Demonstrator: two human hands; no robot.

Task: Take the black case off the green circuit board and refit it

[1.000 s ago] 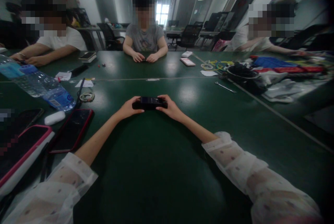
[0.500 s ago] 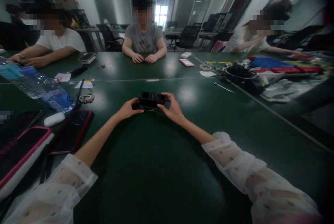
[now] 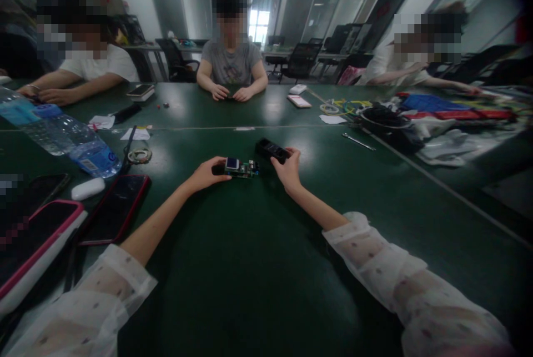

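Over the middle of the dark green table [image 3: 250, 268], my left hand [image 3: 204, 175] pinches a small circuit board [image 3: 244, 169] by its left end. A little dark screen with a pale border sits on the board, and green parts show to its right. My right hand [image 3: 288, 171] is closed on the right end of a black plastic casing [image 3: 268, 150], which is tilted, with openings in its face. Casing and board are apart, the casing farther off and to the right.
On the left are water bottles [image 3: 94, 151], a red-edged phone [image 3: 119, 207], a white case [image 3: 87, 189] and a cable coil [image 3: 139, 155]. A wrench [image 3: 358, 141] and a pile of bags and cables [image 3: 445, 124] lie right. People sit across the table.
The black casing has come off the circuit board. My right hand has carried it right and tilted it, leaving the board uncovered in my left hand, which has hardly moved.
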